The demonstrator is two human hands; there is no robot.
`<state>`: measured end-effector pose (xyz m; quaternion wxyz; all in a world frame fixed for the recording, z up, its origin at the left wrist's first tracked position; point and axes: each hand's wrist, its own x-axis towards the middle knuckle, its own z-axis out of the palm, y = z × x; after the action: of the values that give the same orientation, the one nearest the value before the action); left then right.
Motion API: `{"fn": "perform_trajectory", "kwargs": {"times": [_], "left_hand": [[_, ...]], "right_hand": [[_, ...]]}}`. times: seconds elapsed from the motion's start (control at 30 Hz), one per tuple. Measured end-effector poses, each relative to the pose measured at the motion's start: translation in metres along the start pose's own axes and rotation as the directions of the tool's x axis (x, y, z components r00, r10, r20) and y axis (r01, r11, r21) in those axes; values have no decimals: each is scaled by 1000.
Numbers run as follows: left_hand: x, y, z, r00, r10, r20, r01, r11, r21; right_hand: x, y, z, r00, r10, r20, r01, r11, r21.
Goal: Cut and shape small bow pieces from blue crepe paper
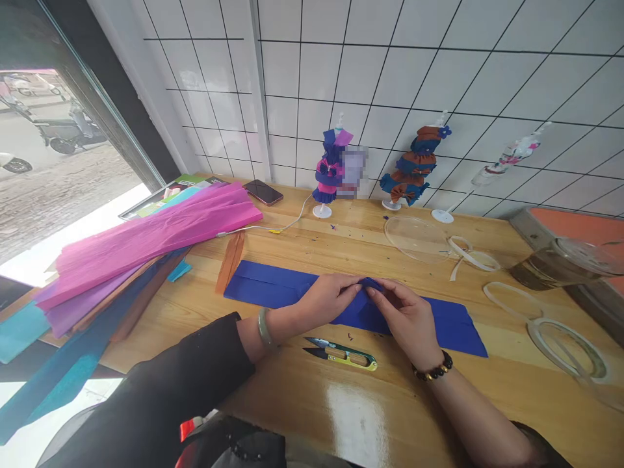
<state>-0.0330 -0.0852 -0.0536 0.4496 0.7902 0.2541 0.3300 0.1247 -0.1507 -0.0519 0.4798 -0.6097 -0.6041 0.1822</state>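
Observation:
A long dark-blue strip (273, 284) lies across the wooden table, its middle raised in a small fold between both hands. My left hand (331, 298), with a pale bangle at the wrist, pinches the fold from the left. From the right, my right hand (407, 315), wearing a dark beaded bracelet, pinches the same fold, thumb and fingers pressed together. Fingertips of the two hands nearly touch. Just below the strip lie small yellow-and-green thread snips (344, 355), blades pointing left.
Pink sheets (160, 227) and other coloured strips pile at the left. Behind stand a phone (264, 192), a white cable and three small decorated stands. Tape rolls (568, 351) and a glass container (541, 270) are at the right.

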Motion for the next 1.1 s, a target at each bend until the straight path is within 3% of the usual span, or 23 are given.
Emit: {"fn": "perform_trajectory", "kwargs": {"times": [0.17, 0.3, 0.47, 0.63, 0.9, 1.1], "left_hand": [[3, -5, 5, 985, -172, -6, 164, 946, -279], [6, -4, 4, 957, -288, 45, 283, 879, -385], [7, -5, 5, 950, -310, 47, 287, 799, -528], [8, -7, 4, 938, -338, 78, 316, 741, -592], [9, 0, -3, 921, -384, 67, 340, 709, -618], [8, -2, -3, 935, -350, 66, 315, 728, -609]], "right_hand": [[0, 1, 0, 1000, 24, 12, -25, 1000, 14], [-1, 2, -1, 999, 6, 43, -7, 1000, 23], [-1, 4, 0, 998, -27, 52, 24, 998, 60], [-1, 3, 0, 987, -158, 28, 157, 987, 23], [-3, 3, -1, 940, -341, 31, 342, 931, -125], [-4, 3, -3, 899, -437, 40, 434, 874, -217]]}}
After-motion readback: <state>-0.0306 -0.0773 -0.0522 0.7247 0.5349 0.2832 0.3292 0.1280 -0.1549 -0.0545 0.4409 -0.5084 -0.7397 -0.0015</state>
